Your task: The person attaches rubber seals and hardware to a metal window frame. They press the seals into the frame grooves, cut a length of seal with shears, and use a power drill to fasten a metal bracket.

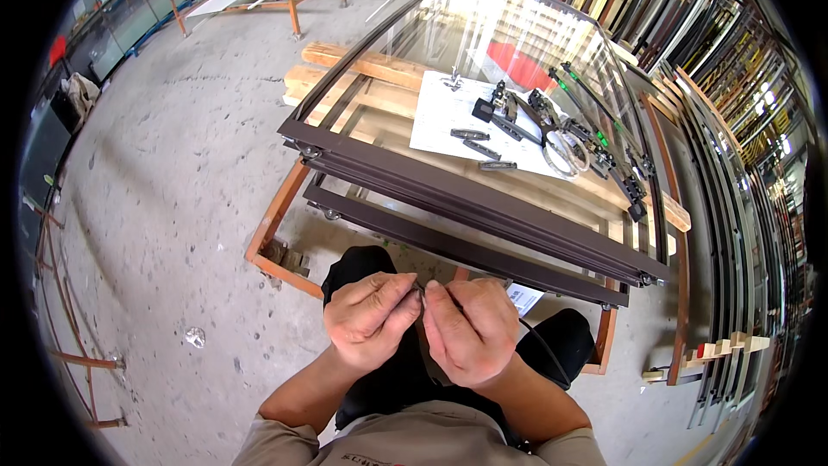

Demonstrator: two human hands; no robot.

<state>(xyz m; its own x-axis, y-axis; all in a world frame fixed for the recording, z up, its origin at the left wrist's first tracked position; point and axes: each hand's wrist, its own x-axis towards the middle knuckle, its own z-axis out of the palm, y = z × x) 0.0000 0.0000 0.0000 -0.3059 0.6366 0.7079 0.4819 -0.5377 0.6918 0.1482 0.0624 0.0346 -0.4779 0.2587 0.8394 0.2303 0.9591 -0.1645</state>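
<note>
My left hand (373, 315) and my right hand (470, 328) meet fingertip to fingertip above my lap, both closed in a pinch. Between them shows a small dark piece (420, 287), mostly hidden by the fingers. A thin black strip (545, 349) emerges from behind my right hand and curves down over my right knee; whether it joins the pinched piece is hidden. Just beyond my hands lie dark brown window frames (466, 194), stacked with glass in the top one.
On the glass, a white paper sheet (435, 121) bears black hardware parts (509, 121) and a roll of clear tape (565, 154). Green-marked black rods (595, 129) lie at right. Wooden beams (371, 95) and an orange metal stand (267, 220) support the frames. Long profiles (733, 207) line the right side.
</note>
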